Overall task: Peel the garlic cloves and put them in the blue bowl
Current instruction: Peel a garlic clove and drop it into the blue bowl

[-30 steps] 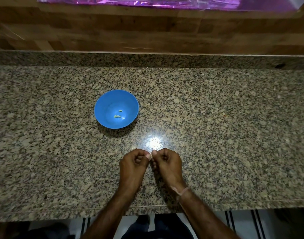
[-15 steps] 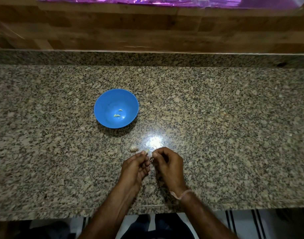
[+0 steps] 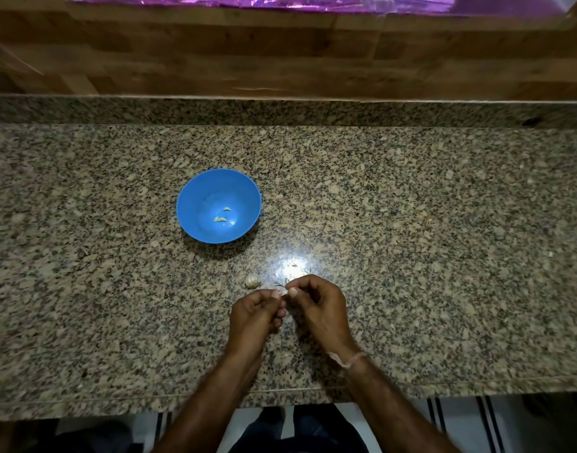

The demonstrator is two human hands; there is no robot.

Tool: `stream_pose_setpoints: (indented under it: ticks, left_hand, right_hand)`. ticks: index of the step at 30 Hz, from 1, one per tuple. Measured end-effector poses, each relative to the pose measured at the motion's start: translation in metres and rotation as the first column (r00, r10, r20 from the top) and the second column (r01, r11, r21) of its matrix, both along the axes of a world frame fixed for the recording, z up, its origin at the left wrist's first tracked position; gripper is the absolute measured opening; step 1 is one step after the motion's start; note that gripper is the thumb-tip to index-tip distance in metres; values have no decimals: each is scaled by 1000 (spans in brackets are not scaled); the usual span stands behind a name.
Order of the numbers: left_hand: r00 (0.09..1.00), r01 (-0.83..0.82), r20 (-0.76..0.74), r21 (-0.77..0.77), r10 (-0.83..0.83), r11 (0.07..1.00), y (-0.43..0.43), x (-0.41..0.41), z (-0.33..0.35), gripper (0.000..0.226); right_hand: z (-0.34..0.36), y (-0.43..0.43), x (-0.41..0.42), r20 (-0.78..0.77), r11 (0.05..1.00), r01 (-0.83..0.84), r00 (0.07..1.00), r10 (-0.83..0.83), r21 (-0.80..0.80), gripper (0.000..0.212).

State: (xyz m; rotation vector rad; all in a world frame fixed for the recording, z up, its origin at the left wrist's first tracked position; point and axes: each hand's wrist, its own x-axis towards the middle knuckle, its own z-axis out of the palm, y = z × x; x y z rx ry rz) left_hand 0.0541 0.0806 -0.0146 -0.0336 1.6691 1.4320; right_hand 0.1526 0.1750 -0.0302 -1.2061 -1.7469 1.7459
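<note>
Close to the middle of the tabletop's (image 3: pixel 444 256) near edge, a person works a garlic clove (image 3: pixel 284 291) between both hands. The left hand (image 3: pixel 254 313) is curled and pinches the clove at thumb and forefinger. The right hand (image 3: pixel 320 308), a pale thread (image 3: pixel 347 359) tied at its wrist, meets it tip to tip and pinches the same small piece from the other side. A thin dark wisp, probably skin or root, sticks out just above the pinch. The clove is held clear of the stone and mostly covered by the fingers, so which way its long axis runs cannot be told.

The blue bowl (image 3: pixel 199 204) stands well apart from the hands, further toward the far edge and off to the left. Two pale peeled cloves (image 3: pixel 221 219) lie on its floor. From where the clove is held, the way to the bowl runs forward and leftward, so the left hand looks the nearer of the two and seems better placed to carry the clove over once the skin is off.

Another garlic piece (image 3: pixel 252 281), seemingly unpeeled, rests on the tabletop just beyond the left hand, between the hands and the bowl, near the likely path to the bowl. A wooden wall (image 3: pixel 280 53) rises behind the far edge.
</note>
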Motion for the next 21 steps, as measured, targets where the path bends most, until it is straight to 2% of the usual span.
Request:
stream_pose_setpoints:
  ticks: [2, 4, 8, 10, 16, 21]
  left_hand:
    - [995, 29, -99, 1, -29, 1000, -1, 1, -2, 12]
    - [990, 27, -137, -6, -27, 1000, -1, 1, -4, 10]
    - [998, -34, 57, 30, 33, 999, 0, -2, -6, 9]
    - [994, -55, 91, 29, 52, 998, 0, -3, -7, 8]
    - [989, 50, -141, 2, -49, 999, -4, -1, -3, 9]
    - [916, 111, -380, -74, -131, 991, -3, -1, 6, 5]
  right_hand:
    - [-1, -1, 0, 9, 1000, 3, 1000, -3, -24, 14]
    - [0, -1, -1, 2, 999, 4, 1000, -4, -53, 13]
    - [5, -2, -2, -77, 982, 7, 997, -22, -189, 11]
    - [6, -3, -2, -85, 980, 9, 996, -26, -197, 10]
    - [3, -3, -3, -65, 988, 34, 997, -44, -151, 11]
    - [2, -3, -3, -73, 980, 43, 996, -58, -194, 5]
